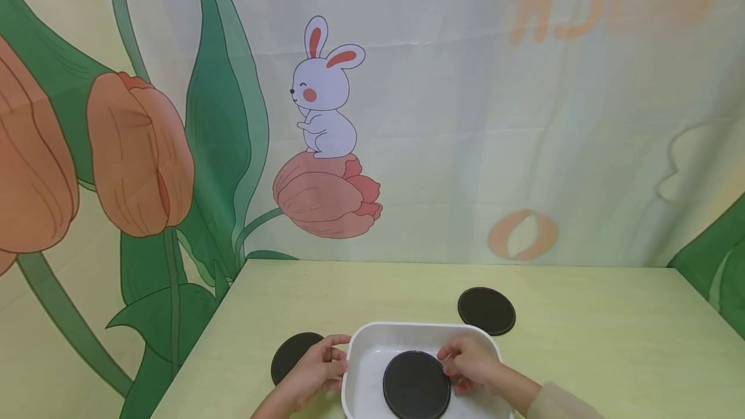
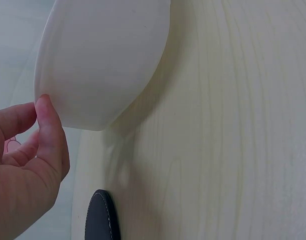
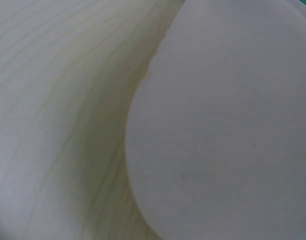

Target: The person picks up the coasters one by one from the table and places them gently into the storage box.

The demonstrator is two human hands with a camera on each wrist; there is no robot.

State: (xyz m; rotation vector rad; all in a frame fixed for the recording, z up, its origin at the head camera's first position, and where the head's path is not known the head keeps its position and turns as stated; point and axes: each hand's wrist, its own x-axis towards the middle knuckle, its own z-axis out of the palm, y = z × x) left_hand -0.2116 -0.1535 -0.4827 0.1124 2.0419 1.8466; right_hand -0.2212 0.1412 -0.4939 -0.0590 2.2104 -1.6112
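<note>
A tulip-printed cloth [image 1: 442, 115] hangs on the far side of the pale, wood-grained table [image 1: 582, 315]. On the table's near side sits the white tray [image 1: 407, 336], within reach of both hands. The left hand [image 1: 317, 367] touches its left rim, likely steadying it; whether it pinches I cannot tell. The right hand [image 1: 471, 362] seems to pinch the middle disc [image 1: 416, 385] by its right edge, inside the tray. Also black, the left disc [image 1: 291, 355] lies partly hidden by the left hand, the far disc [image 1: 486, 311] near the tray's far right corner.
</note>
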